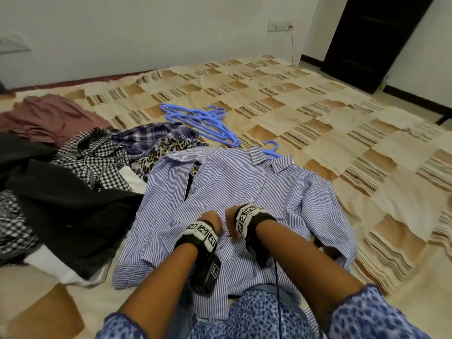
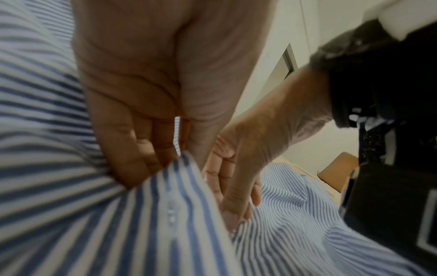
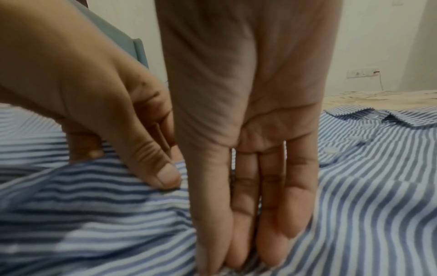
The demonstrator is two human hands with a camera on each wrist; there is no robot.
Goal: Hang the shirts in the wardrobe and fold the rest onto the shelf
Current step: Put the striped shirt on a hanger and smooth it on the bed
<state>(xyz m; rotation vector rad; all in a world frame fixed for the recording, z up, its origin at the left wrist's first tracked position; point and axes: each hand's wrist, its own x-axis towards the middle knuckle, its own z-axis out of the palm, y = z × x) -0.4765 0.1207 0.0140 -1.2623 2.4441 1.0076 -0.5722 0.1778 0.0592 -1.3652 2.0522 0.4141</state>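
A blue-and-white striped shirt lies front up on the bed, collar away from me, with a blue hanger hook sticking out past the collar. Both hands meet at the button placket, mid-shirt. My left hand pinches the placket edge between thumb and fingers, lifting a fold of the cloth. My right hand points its fingers straight down and nips the shirt beside the left hand. Whether a button is between the fingers is hidden.
A heap of other clothes lies to the left: black garment, checked shirt, leopard print piece, pink cloth. Several blue hangers lie beyond the shirt. The patchwork bed cover stretches right; a dark door stands at the far right.
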